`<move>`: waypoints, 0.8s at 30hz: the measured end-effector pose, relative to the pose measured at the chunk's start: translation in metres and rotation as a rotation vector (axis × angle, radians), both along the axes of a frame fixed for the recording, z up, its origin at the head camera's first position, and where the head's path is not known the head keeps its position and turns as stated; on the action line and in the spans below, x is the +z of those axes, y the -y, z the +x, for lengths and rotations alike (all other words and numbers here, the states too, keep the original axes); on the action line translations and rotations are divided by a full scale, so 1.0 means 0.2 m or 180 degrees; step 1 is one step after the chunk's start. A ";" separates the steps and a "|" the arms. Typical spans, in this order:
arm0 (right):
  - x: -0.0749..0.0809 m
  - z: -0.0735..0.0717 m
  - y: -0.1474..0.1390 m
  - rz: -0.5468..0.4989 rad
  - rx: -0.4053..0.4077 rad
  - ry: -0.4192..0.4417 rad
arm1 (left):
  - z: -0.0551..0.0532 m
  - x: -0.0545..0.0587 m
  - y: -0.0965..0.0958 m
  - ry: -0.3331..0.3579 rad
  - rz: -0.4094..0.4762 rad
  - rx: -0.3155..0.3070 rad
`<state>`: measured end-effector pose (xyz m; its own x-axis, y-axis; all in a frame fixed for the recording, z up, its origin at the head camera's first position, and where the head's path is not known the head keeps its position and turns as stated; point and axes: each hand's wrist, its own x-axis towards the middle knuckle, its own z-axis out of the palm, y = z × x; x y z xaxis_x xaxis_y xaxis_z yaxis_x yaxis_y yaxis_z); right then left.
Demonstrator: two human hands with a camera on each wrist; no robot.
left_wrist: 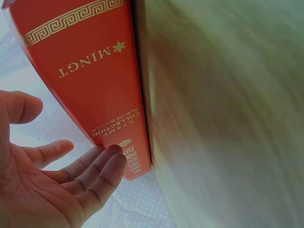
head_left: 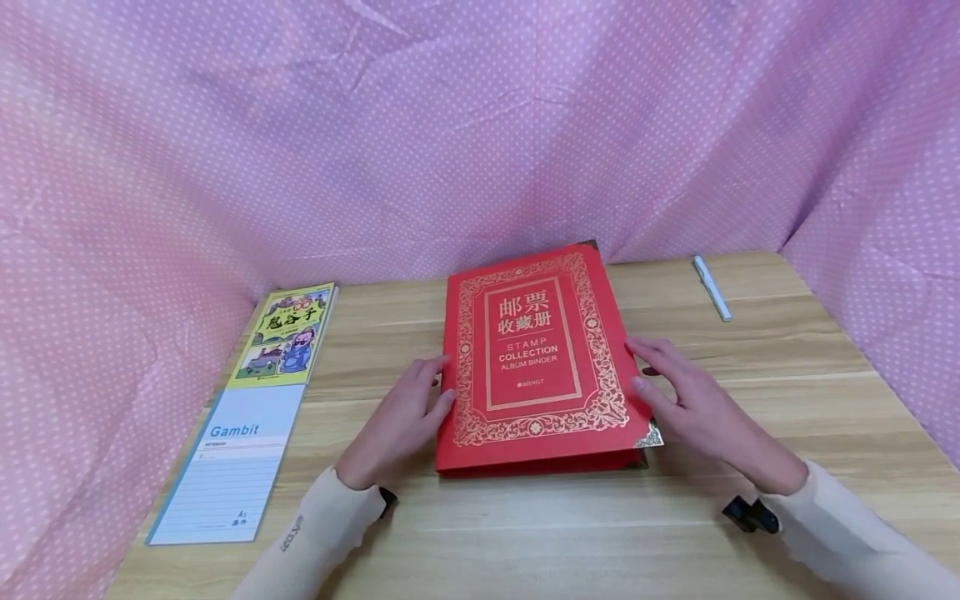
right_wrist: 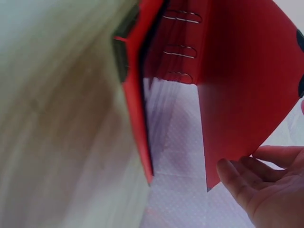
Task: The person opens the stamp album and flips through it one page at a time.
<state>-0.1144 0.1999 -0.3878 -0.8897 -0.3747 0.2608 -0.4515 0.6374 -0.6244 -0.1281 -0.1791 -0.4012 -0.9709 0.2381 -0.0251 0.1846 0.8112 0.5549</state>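
Observation:
A red stamp collection album binder (head_left: 528, 350) with gold trim lies on the table, its front cover raised a little at the right side. My left hand (head_left: 408, 400) is at the spine, fingers extended and fingertips against it in the left wrist view. At the opposite edge, my right hand (head_left: 686, 400) holds the raised cover (right_wrist: 242, 85), fingers under its edge and thumb on the upper side. Inside the binder, several metal rings (right_wrist: 180, 51) show in the right wrist view, with no pages visible on them.
On the left of the wooden table (head_left: 525, 542) lie a yellow comic-style book (head_left: 285, 337) and a blue and white Gambit notebook (head_left: 221, 475). A light blue pen (head_left: 711, 288) lies at the back right. Pink dotted cloth (head_left: 480, 133) hangs behind.

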 end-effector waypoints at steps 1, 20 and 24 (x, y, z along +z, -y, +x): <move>0.01 0.00 -0.01 -0.0026 -0.0005 -0.0025 | 0.00 0.00 -0.01 -0.0008 -0.0002 -0.0015; 0.23 -0.04 -0.09 -0.0779 0.0392 -0.0717 | -0.06 0.01 -0.21 0.0010 -0.0140 -0.0335; 0.27 -0.07 -0.06 -0.1010 0.0597 -0.0836 | -0.07 0.01 -0.23 0.0011 -0.0164 -0.0366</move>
